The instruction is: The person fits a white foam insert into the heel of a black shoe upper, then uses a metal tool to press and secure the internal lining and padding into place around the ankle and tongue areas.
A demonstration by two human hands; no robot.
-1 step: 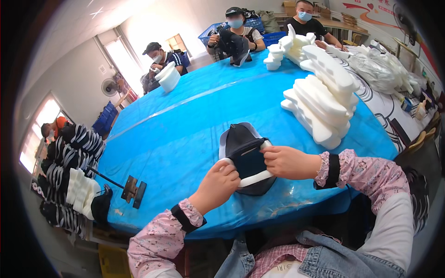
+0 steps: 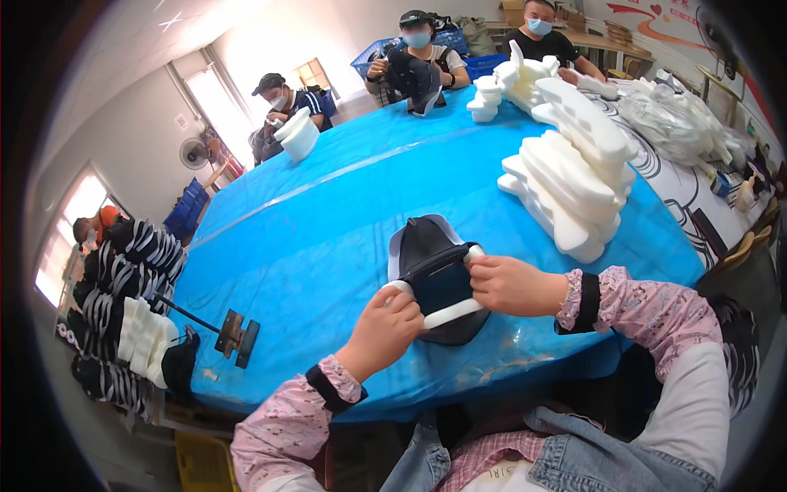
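Close in front of me on the table lies a black fabric cover (image 2: pixel 434 248) with a light grey edge and what looks like a zip along its opening. A white foam piece (image 2: pixel 452 315) sits at that opening, partly inside the cover. My left hand (image 2: pixel 384 324) is closed on the left side of the foam, at the edge of the cover. On the other side, my right hand (image 2: pixel 518 285) pinches the foam beside the zip. How far the foam reaches inside the cover is hidden.
Stacks of white foam pieces (image 2: pixel 566 193) stand on the blue-covered table (image 2: pixel 328 221) to the right. A metal tool with a rod (image 2: pixel 238 338) lies left. Piled black-and-grey covers (image 2: pixel 123 279) stand past the left edge. Several people sit at the far side, one holding a dark item (image 2: pixel 414 78).
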